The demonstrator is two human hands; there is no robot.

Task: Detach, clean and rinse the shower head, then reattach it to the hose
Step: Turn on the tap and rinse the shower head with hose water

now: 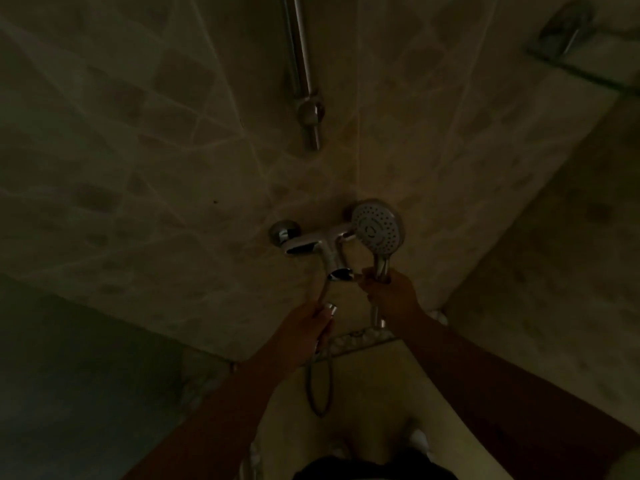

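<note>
The chrome shower head (378, 226) stands upright, its round spray face turned toward me, in front of the tiled wall. My right hand (388, 294) grips its handle, whose lower end (377, 320) sticks out below the fist, apart from the hose. My left hand (304, 327) is closed on the metal hose (320, 386) just behind its silver end nut (331, 309). The hose loops down below my hand and another stretch runs up toward the mixer tap (318, 245).
A chrome wall mixer tap with a lever sits just left of the shower head. A vertical slide rail with a holder (310, 110) runs up the wall above. A glass shelf (581, 60) hangs at the upper right. The room is dim.
</note>
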